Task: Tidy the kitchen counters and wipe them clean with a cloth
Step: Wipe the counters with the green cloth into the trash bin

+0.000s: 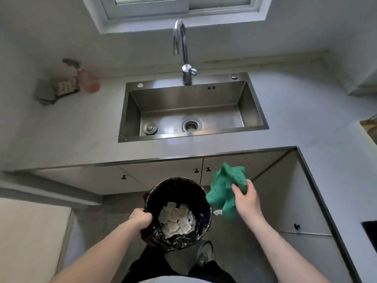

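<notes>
My left hand (140, 218) grips the left rim of a round black bin (155, 193) lined with a black bag, held in front of the cupboards below the counter's edge. Crumpled white paper lies inside the bin. My right hand (246, 199) holds a bunched green cloth (222, 190) just to the right of the bin's rim. The grey counter (81, 135) runs around a steel sink (130, 111) with a tall chrome tap (183, 50).
A pink soap bottle (89, 82), a sponge (65, 86) and a grey cloth (43, 92) sit at the counter's back left. A sink plug (150, 128) lies in the basin. The counter turns along the right side. Cupboard doors with black knobs stand below; my shoe (205, 252) is on the floor.
</notes>
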Tool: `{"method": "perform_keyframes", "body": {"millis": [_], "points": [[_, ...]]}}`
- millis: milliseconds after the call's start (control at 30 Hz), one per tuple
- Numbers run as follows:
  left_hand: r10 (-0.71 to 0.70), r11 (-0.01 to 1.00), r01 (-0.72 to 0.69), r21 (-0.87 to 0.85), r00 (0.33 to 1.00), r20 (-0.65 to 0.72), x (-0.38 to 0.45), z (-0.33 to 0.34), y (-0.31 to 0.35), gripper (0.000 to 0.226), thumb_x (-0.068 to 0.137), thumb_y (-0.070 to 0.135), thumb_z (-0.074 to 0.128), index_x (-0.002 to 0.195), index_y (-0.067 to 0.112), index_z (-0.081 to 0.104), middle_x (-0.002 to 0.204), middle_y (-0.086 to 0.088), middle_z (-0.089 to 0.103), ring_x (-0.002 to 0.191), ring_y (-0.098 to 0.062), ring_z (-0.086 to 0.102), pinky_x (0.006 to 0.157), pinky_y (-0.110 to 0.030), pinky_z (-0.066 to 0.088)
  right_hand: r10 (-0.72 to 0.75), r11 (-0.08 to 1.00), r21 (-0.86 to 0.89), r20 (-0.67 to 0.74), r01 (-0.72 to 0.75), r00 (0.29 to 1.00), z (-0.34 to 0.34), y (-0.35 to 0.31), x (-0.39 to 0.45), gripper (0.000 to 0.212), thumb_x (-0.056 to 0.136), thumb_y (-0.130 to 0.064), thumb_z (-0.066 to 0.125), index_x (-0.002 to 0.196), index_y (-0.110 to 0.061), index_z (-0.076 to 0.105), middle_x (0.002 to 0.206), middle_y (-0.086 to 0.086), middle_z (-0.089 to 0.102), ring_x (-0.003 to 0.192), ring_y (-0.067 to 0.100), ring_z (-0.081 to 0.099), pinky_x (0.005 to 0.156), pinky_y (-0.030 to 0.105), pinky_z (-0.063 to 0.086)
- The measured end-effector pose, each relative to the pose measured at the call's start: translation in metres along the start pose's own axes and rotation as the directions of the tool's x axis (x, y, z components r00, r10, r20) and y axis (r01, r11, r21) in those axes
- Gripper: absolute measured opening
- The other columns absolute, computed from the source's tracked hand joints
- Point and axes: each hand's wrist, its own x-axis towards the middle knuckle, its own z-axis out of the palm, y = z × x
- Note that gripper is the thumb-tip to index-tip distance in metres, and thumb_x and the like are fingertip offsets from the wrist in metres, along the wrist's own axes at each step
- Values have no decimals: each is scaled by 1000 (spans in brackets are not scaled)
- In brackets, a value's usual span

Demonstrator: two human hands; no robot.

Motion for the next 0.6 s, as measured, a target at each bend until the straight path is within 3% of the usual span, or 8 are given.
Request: {"method": "perform_keyframes", "body": {"millis": [100, 267, 400, 500, 600], "points": [[-50, 997, 50, -57, 999, 4, 21, -25, -25, 47, 73, 15, 58, 117, 3, 69, 112, -18, 72, 104, -37, 69, 91, -43, 57, -62, 997, -39, 60, 65, 996, 26, -33, 6, 8, 97, -25, 61, 99, -31, 66, 94, -11, 72, 90, 12, 66, 81, 33, 52], [-76, 985, 72, -155, 997, -16, 30, -66, -39, 47, 74, 15, 63, 120, 5, 64, 106, -14, 70, 95, -34, 69, 89, -38, 59, -128, 988, -76, 59, 133, 990, 70, -80, 20, 11, 98, -24, 58, 94, -27, 68, 89, -8, 71, 89, 15, 64, 78, 32, 47], [-77, 984, 72, -163, 997, -25, 37, -108, -42, 25, 81, 10, 62, 106, 6, 61, 96, -12, 69, 87, -32, 68, 79, -33, 57, -154, 981, -118, 23, 156, 988, 115, -116, 30, 11, 97, -22, 57, 89, -24, 64, 85, -8, 67, 86, 21, 62, 75, 30, 42], [-86, 983, 85, -162, 996, 0, 96, -127, -72, 40, 69, 15, 62, 105, 0, 69, 95, -16, 72, 88, -37, 71, 85, -43, 61, -161, 973, -167, -11, 157, 987, 151, -137, 41, 12, 96, -23, 55, 87, -22, 63, 83, -4, 66, 85, 26, 62, 74, 34, 45], [-85, 990, 87, -111, 996, 20, 113, -153, -78, 33, 72, 11, 63, 101, -1, 71, 92, -16, 72, 90, -37, 71, 83, -41, 61, -170, 965, -206, -21, 163, 985, 190, -155, 53, 13, 95, -30, 52, 89, -26, 64, 83, -1, 67, 84, 27, 63, 77, 40, 53]]}}
